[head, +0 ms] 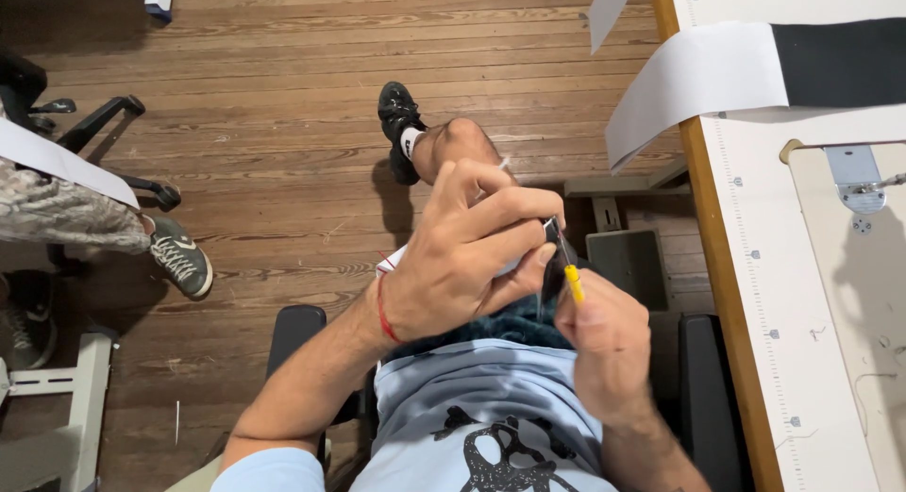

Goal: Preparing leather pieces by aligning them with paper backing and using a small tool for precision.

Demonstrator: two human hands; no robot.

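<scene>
Left hand [453, 266] gripped a small dark fabric piece [555, 256] over the lap. Right hand [609, 346] pinched a yellow-handled seam ripper [571, 277], tip at the fabric. Best to keep the blade shallow and the cloth taut. White and black paper strips [717, 77] overhung the desk [755, 294] edge.

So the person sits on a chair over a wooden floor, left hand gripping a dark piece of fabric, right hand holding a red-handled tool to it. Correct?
Not quite: the head view shows the tool in the right hand has a yellow handle, not red. The rest holds: the left hand grips the dark fabric piece, above the wooden floor.
</scene>
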